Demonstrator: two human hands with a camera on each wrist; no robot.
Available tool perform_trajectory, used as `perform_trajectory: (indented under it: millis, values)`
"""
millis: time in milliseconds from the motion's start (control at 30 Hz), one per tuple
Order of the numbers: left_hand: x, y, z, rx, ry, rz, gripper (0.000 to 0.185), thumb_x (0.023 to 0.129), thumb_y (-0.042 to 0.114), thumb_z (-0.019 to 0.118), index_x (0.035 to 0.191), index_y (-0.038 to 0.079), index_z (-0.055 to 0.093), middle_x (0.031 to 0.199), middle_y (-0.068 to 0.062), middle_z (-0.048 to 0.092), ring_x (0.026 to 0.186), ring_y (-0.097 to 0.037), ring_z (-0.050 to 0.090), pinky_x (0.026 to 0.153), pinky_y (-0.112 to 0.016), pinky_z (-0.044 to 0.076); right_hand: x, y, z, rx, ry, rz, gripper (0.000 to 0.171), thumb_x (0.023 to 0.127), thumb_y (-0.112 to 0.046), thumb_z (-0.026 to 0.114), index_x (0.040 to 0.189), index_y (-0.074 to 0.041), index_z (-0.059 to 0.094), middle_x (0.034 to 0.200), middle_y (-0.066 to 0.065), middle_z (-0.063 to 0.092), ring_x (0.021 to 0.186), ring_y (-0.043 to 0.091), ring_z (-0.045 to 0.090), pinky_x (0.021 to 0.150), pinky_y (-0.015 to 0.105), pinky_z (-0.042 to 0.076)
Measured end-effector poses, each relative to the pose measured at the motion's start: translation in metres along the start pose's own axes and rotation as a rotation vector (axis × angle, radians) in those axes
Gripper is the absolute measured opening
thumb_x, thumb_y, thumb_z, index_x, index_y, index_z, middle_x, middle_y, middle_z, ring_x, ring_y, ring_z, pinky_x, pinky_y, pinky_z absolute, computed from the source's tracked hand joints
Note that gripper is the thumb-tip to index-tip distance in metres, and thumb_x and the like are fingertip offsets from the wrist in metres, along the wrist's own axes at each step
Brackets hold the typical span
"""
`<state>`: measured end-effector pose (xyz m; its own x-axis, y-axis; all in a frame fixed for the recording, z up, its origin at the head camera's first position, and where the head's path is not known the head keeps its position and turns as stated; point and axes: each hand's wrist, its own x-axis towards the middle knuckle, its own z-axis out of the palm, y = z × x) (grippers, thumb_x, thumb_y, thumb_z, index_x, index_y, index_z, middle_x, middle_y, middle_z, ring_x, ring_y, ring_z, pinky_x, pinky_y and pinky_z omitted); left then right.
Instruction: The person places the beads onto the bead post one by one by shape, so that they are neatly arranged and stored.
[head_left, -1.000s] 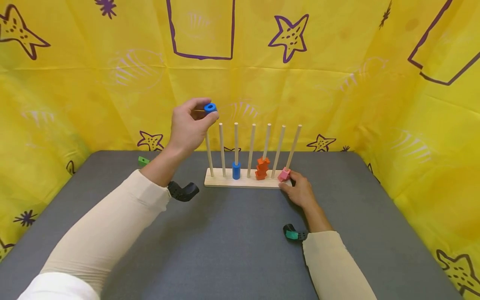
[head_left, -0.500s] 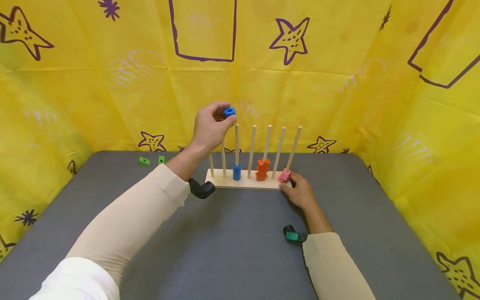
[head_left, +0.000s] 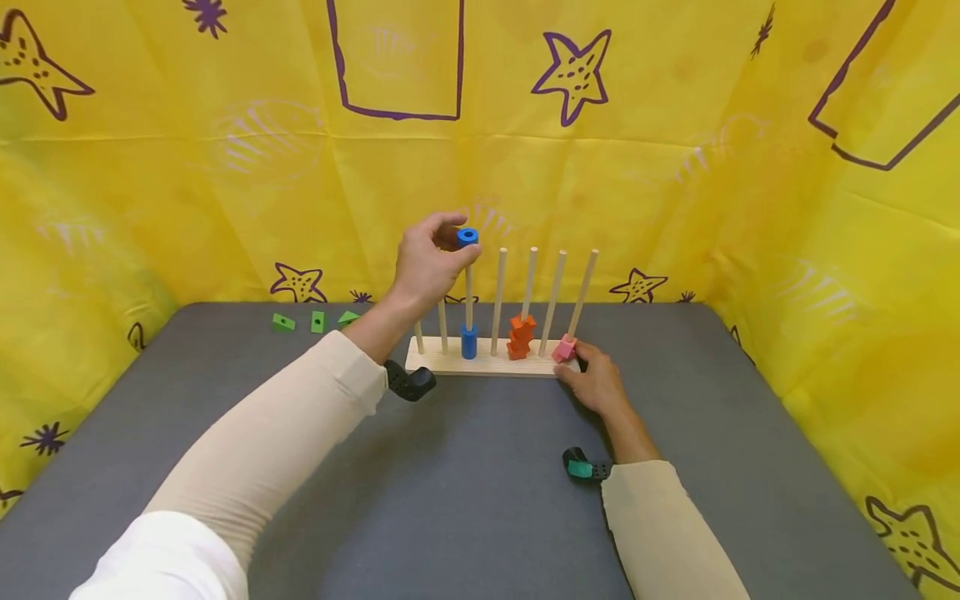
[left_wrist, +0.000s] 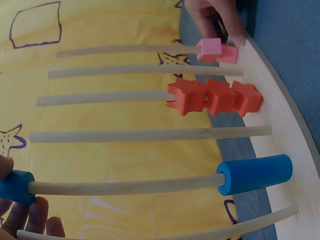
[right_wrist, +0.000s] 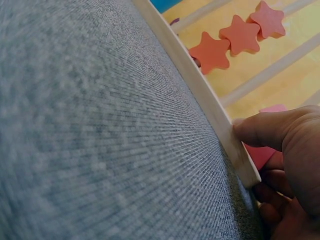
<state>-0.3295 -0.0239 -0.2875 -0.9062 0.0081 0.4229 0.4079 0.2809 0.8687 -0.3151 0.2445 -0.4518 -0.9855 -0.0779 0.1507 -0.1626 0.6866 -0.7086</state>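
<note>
Right hand (head_left: pixel 596 383) at the 5 o'clock end of the wooden peg rack (head_left: pixel 487 360), fingers (right_wrist: pixel 265 131) grasping its base edge on the grey desk (head_left: pixel 480 483). Left hand (head_left: pixel 427 262) raised at 11 o'clock, fingers pinching a blue ring (head_left: pixel 468 237) seated on the third peg's tip. Blue cylinder (head_left: pixel 469 342) rests at that peg's foot. Orange stars (head_left: pixel 519 336) and pink cube (head_left: pixel 565 348) sit on pegs toward 3 o'clock. Green blocks (head_left: pixel 315 321) lie far at 10 o'clock.
</note>
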Motion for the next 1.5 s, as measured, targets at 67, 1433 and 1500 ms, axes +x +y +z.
perform_trajectory:
  millis: [67, 1433, 1500]
  values:
    - [-0.001, -0.002, 0.000, -0.014, 0.000, -0.017, 0.043, 0.085, 0.004, 0.074, 0.126, 0.001, 0.059, 0.100, -0.012, 0.060, 0.091, -0.024, 0.058, 0.075, -0.028, 0.052, 0.000, 0.000, 0.000, 0.001, 0.000, -0.007, 0.052, 0.086, -0.014, 0.069, 0.132, 0.004, 0.055, 0.135, 0.027, 0.049, 0.124, 0.044, 0.044, 0.104, 0.054, 0.031]
    - [-0.037, -0.079, 0.019, -0.132, -0.011, -0.291, 0.032, 0.082, 0.006, 0.078, 0.105, 0.001, 0.057, 0.098, -0.012, 0.058, 0.092, -0.026, 0.058, 0.082, -0.036, 0.050, 0.000, -0.001, 0.001, 0.000, -0.010, 0.021, 0.055, 0.087, -0.015, 0.069, 0.135, 0.005, 0.051, 0.137, 0.027, 0.047, 0.126, 0.043, 0.042, 0.105, 0.053, 0.029]
    - [-0.038, -0.083, 0.020, -0.124, -0.013, -0.291, 0.032, 0.081, 0.005, 0.078, 0.105, 0.001, 0.057, 0.099, -0.012, 0.058, 0.092, -0.027, 0.058, 0.081, -0.037, 0.051, 0.000, -0.002, 0.000, -0.004, -0.014, 0.026, 0.056, 0.087, -0.016, 0.068, 0.136, 0.005, 0.051, 0.137, 0.027, 0.047, 0.126, 0.044, 0.042, 0.105, 0.054, 0.029]
